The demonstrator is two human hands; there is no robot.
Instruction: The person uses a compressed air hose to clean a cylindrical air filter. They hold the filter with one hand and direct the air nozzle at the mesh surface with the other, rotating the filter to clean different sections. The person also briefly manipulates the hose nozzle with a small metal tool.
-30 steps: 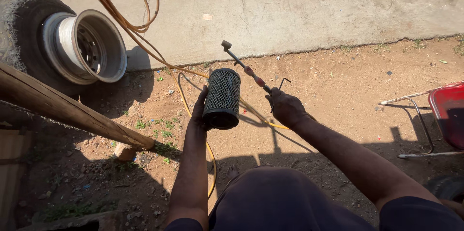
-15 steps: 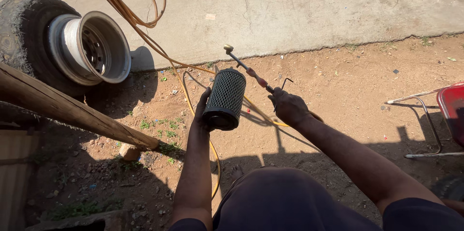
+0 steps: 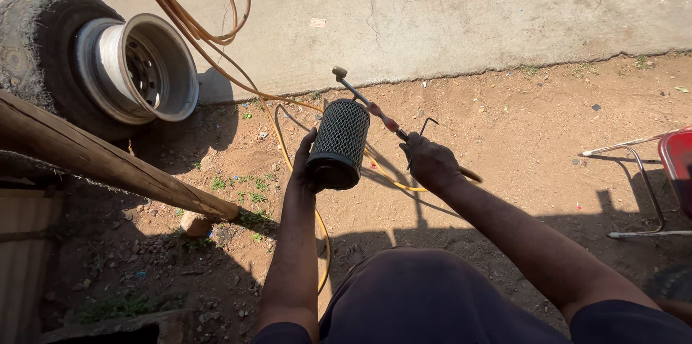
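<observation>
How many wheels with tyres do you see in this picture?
1. The wheel, a worn tyre on a metal rim, lies at top left beside the wooden pole, away from both hands. Others may lie outside the view.

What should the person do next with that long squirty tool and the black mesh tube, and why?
Probably swing the tool's tip down toward the black mesh cylinder. The left hand holds the cylinder up off the dirt, and the right hand grips the tool with its orange hose attached, but the tip points past the cylinder's far end, not at the mesh.
</observation>
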